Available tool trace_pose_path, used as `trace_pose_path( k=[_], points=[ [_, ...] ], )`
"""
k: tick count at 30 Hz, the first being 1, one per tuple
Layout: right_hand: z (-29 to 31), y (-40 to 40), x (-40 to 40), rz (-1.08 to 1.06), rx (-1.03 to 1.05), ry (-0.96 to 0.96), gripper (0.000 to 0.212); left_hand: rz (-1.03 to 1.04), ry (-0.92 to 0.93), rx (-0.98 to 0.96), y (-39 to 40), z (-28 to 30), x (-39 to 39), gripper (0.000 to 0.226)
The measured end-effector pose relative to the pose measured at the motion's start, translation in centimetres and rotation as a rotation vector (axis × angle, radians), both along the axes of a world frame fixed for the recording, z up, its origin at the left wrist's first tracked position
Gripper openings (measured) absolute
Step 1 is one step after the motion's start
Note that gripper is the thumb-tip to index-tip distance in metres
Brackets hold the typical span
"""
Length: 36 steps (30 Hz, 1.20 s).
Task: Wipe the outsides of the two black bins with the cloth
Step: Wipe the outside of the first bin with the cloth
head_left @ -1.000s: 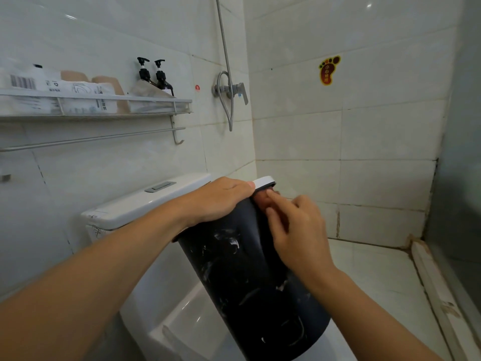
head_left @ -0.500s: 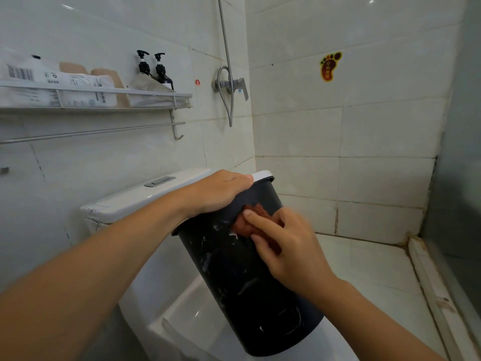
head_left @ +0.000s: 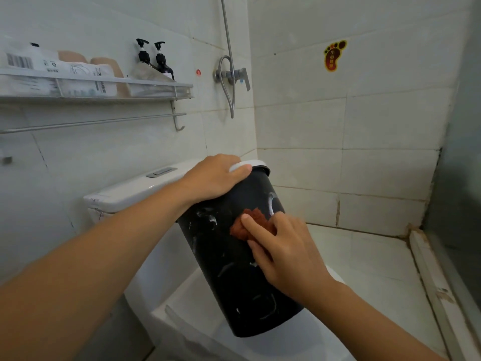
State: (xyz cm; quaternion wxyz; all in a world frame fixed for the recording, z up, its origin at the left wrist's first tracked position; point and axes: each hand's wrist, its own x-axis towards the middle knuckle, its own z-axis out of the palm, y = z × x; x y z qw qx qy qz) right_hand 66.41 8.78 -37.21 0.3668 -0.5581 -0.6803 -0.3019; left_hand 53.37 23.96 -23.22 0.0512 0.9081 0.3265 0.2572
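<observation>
One black bin (head_left: 229,269) with white smears and a white rim stands tilted on the closed toilet lid (head_left: 260,345). My left hand (head_left: 213,178) grips its top rim and steadies it. My right hand (head_left: 283,251) presses a small rust-brown cloth (head_left: 250,220) against the bin's upper side, fingers lying over the cloth. A second black bin is not in view.
The white toilet tank (head_left: 135,188) is right behind the bin. A wall shelf (head_left: 99,87) with packets and two pump bottles (head_left: 153,58) hangs above left, a towel rail below it. A shower valve (head_left: 234,74) and hose are on the wall. Tiled floor (head_left: 364,256) lies to the right.
My right hand has slid the cloth down the bin's side from just under the rim towards the middle. My left hand keeps its grip on the rim.
</observation>
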Motion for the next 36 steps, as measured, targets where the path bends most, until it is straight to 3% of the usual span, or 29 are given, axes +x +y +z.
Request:
trace_pose_path(
  k=[2, 5, 6, 10, 11, 15, 20, 24, 28, 32, 36],
  points=[
    [0.0, 0.0, 0.9, -0.022, -0.003, 0.028, 0.041, 0.013, -0.008, 0.007, 0.4, 0.0, -0.1, 0.042],
    [-0.1, 0.0, 1.8, -0.071, -0.015, 0.261, 0.037, 0.025, -0.009, 0.008, 0.8, 0.0, -0.3, 0.044],
    [-0.5, -0.1, 1.8, -0.042, -0.019, 0.236, 0.037, 0.024, -0.015, 0.012, 0.9, 0.0, -0.3, 0.044],
    [-2.3, -1.2, 1.1, 0.124, -0.077, -0.161, 0.04, 0.028, -0.04, 0.018, 1.3, -0.2, -0.4, 0.041],
    [-2.3, -1.2, 1.1, 0.118, -0.071, -0.163, 0.039, 0.031, -0.047, 0.012, 1.4, -0.3, -0.4, 0.042],
    [-1.7, -0.9, 1.2, -0.026, 0.018, 0.121, 0.036, 0.051, -0.047, -0.005, 1.5, -0.2, -0.4, 0.042],
    [-3.2, -2.0, 0.3, 0.084, -0.083, -0.138, 0.036, 0.049, -0.054, -0.013, 1.1, -0.1, -0.2, 0.047],
    [-1.9, -0.8, 0.5, -0.047, 0.036, 0.174, 0.034, 0.065, -0.048, -0.031, 1.0, 0.0, -0.4, 0.047],
    [-2.9, -1.6, 0.2, 0.054, -0.034, -0.079, 0.035, 0.075, -0.054, -0.034, 1.0, -0.2, -0.7, 0.048],
    [-2.0, -1.1, 1.2, -0.064, 0.026, 0.144, 0.034, 0.089, -0.051, -0.047, 0.9, -0.2, -0.8, 0.05],
    [-3.0, -2.0, 0.8, 0.035, -0.046, -0.101, 0.033, 0.072, -0.04, -0.05, 0.6, -0.1, -0.5, 0.046]
  ],
)
